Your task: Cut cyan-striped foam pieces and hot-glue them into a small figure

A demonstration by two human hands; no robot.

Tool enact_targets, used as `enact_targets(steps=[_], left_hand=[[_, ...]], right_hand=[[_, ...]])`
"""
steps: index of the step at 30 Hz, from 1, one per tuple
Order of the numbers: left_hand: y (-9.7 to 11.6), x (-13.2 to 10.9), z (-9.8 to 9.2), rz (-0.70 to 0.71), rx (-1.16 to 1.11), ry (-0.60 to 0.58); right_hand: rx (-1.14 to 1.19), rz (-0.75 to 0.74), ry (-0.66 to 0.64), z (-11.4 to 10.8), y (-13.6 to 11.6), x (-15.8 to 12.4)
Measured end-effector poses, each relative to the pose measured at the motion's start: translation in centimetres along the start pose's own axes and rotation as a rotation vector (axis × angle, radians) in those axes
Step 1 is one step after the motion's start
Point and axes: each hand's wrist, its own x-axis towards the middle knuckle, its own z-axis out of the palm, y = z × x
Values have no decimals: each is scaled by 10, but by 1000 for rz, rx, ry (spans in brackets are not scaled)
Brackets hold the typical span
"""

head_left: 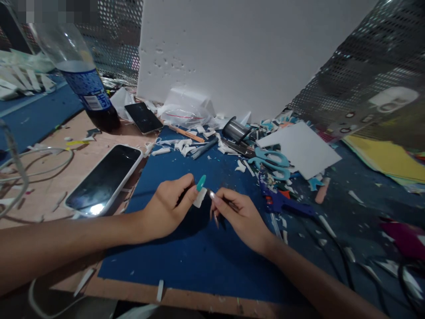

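Observation:
Over the blue mat, my left hand pinches a small white piece between thumb and fingers; it looks like cut foam or card. A green nail shows on that thumb. My right hand is closed around a slim dark tool, gripped like a pen. The tool's shiny front end points at the white piece from the right, and I cannot tell whether they touch. Its exact kind is unclear because the fingers cover much of it. Both hands are close together above the blue mat.
Left of the mat lie a phone, a second phone and a cola bottle. Scissors, a wire spool, a blue glue gun and white scraps lie beyond and to the right. A white board stands behind.

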Motion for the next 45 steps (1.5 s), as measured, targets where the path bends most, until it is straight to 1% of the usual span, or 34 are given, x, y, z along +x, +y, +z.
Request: enact_targets(steps=[16, 37, 45], left_hand=[[-1, -2, 0, 22, 23, 16], [0, -2, -1, -1, 11, 8], [-1, -1, 0, -24, 18, 31]], right_hand=[[6, 12, 4, 0, -1, -1], [0, 17, -3, -1, -1, 0], [24, 7, -1, -1, 0, -1]])
